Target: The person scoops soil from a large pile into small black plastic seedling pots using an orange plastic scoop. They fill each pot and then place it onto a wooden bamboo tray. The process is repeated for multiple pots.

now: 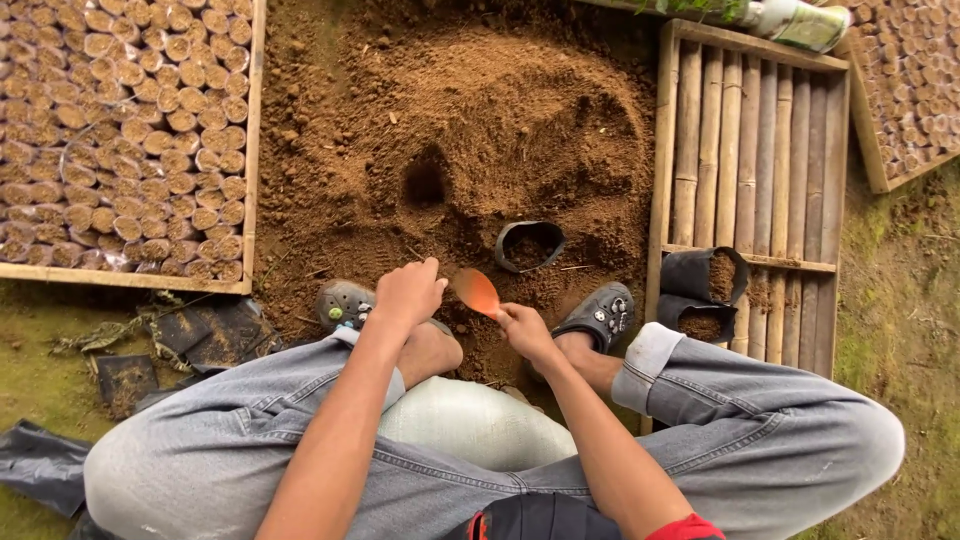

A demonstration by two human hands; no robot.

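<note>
Right hand (524, 328): closed on orange scoop (477, 291);
Left hand (408, 292): curled, nothing seen held;
Black bag (529, 245): set in soil (470, 120);
Filled bags (712, 295): two, black, on bamboo tray (750, 150)

Soft, even daylight, faint shadows, sharp focus throughout, with wide-angle bending at the edges

Soil heap (470, 120) lies between seedling tray (252, 150) and bamboo rack (760, 150).

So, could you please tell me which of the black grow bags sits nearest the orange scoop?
The open black bag standing on the soil heap just beyond the orange scoop; the other two rest on the bamboo tray.
</note>
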